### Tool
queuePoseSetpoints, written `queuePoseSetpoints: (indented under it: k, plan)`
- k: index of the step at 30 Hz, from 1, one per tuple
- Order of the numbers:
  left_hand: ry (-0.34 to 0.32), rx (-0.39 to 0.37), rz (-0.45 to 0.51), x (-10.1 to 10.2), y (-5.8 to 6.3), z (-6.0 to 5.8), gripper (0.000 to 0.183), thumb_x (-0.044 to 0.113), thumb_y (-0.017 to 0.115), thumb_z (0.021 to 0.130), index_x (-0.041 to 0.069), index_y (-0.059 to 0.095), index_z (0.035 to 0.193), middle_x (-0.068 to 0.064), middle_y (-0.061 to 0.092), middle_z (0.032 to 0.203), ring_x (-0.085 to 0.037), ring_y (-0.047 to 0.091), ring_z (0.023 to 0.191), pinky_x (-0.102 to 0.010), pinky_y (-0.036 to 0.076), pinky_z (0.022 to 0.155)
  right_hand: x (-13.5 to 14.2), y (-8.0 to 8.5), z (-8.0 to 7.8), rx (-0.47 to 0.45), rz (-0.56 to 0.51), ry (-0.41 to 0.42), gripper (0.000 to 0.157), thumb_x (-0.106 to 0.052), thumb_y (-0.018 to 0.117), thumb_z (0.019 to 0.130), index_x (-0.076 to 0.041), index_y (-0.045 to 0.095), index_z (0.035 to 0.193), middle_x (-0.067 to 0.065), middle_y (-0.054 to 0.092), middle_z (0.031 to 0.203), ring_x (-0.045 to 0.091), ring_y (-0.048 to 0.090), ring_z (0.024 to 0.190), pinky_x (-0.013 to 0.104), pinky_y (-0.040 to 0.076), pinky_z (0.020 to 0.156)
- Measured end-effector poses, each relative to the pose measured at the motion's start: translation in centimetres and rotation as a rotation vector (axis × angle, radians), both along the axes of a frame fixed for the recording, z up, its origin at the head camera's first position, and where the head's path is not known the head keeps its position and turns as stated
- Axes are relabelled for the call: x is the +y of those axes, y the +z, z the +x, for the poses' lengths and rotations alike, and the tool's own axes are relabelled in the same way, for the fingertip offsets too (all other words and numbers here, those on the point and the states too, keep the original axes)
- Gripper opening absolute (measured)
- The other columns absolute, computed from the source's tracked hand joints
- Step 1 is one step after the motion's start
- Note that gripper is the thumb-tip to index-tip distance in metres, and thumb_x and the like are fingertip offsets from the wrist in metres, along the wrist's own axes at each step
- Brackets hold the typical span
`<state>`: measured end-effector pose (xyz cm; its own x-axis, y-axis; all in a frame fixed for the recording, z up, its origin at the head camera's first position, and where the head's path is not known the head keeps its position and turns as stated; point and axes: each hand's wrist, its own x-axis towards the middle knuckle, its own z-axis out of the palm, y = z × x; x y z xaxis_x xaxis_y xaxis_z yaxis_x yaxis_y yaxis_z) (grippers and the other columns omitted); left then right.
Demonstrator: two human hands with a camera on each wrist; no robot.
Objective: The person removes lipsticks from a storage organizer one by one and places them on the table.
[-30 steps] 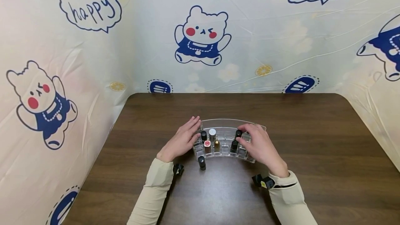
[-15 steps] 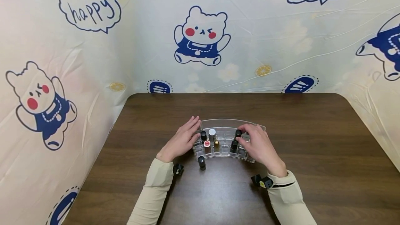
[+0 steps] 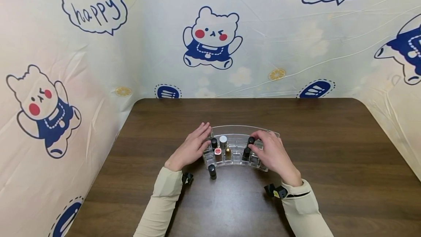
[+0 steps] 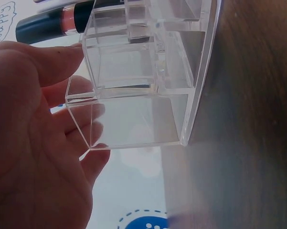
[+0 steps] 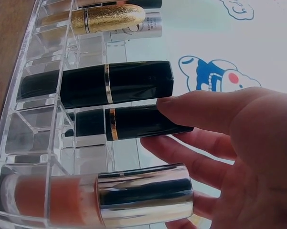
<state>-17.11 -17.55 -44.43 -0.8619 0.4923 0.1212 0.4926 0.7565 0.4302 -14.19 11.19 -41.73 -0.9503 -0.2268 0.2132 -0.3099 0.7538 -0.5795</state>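
Note:
A clear, curved lipstick organizer (image 3: 236, 142) stands on the table. My left hand (image 3: 192, 147) rests at its left end, thumb on its edge and straight fingers along the wall, seen through the plastic in the left wrist view. At the right side my right hand (image 3: 273, 153) pinches a black lipstick (image 5: 133, 121) with a gold band between thumb and fingers, its lower end inside a back slot. Just in front of that one stands another black lipstick (image 5: 119, 83) with a silvery band. A peach-coloured tube with a shiny silver cap (image 5: 145, 193) sits beside my fingers.
The organizer's left half bears a gold tube (image 3: 228, 153), a red-topped tube (image 3: 218, 153), a white-capped tube (image 3: 223, 141) and a dark-capped one (image 3: 214, 142). In front, a black tube (image 3: 212, 171) stands on the brown table (image 3: 230, 207). Printed cloth (image 3: 273, 25) hangs behind.

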Motion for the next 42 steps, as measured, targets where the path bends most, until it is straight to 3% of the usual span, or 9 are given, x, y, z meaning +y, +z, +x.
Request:
queuePoseSetpoints:
  k: [10, 20, 28, 42]
  plan:
    - [-0.002, -0.001, -0.002, 0.0, 0.0, -0.1, 0.052, 0.022, 0.050, 0.101, -0.002, 0.038, 0.146, -0.014, 0.028, 0.158, -0.031, 0.022, 0.148, -0.055, 0.028, 0.115, 0.4, -0.1, -0.2, -0.010, 0.001, 0.001, 0.021, -0.016, 0.072, 0.086, -0.009, 0.067, 0.105, 0.007, 0.073, 0.102, 0.034, 0.057, 0.107, 0.052, 0.037, 0.091]
    - [-0.006, 0.013, 0.005, 0.0, -0.2, -0.1, 0.052, 0.021, 0.050, 0.101, -0.001, 0.038, 0.146, -0.016, 0.029, 0.157, -0.034, 0.024, 0.147, -0.055, 0.028, 0.115, 0.6, 0.3, -0.2, -0.019, -0.027, 0.006, 0.021, -0.016, 0.069, 0.089, -0.009, 0.066, 0.108, 0.009, 0.071, 0.105, 0.031, 0.056, 0.103, 0.050, 0.036, 0.090]
    - [-0.002, 0.000, 0.003, -0.1, -0.2, -0.1, 0.052, 0.022, 0.050, 0.101, -0.002, 0.038, 0.146, -0.015, 0.028, 0.158, -0.030, 0.020, 0.149, -0.054, 0.027, 0.115, 0.9, 0.6, -0.1, -0.012, -0.061, 0.010, 0.023, -0.017, 0.068, 0.091, -0.009, 0.065, 0.112, 0.010, 0.069, 0.106, 0.031, 0.056, 0.103, 0.051, 0.038, 0.089]
    - [-0.003, -0.002, 0.006, 0.0, 0.0, -0.1, 0.052, 0.020, 0.051, 0.100, -0.001, 0.038, 0.146, -0.017, 0.030, 0.157, -0.034, 0.023, 0.147, -0.056, 0.028, 0.115, 1.3, 1.4, 0.0, 0.096, -0.131, -0.009, 0.025, -0.014, 0.071, 0.087, -0.007, 0.066, 0.111, 0.009, 0.068, 0.098, 0.030, 0.056, 0.096, 0.043, 0.039, 0.082]
